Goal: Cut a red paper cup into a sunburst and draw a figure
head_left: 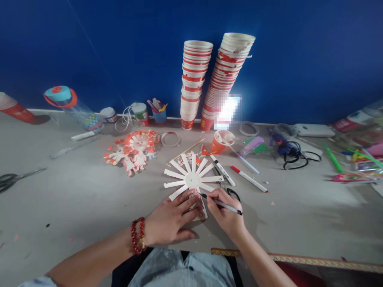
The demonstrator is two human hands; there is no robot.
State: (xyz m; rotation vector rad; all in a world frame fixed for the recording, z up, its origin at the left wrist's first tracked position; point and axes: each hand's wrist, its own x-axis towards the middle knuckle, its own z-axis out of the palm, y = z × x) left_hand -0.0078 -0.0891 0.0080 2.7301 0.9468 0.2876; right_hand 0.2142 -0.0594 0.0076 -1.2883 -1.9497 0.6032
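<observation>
White paper cutout [192, 180], round-centred, with radiating strips [213, 179] and a red-drawn tab [203, 214], is lying on the smooth grey table [98, 223]; left hand [169, 218] is resting splayed across it; right hand [226, 211] is gripping a slim pen [229, 207].

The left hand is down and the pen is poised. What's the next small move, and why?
Probably a short pen stroke: the right hand holds the pen with its tip at the red-marked paper, while the left hand's spread fingers steady it.
</observation>
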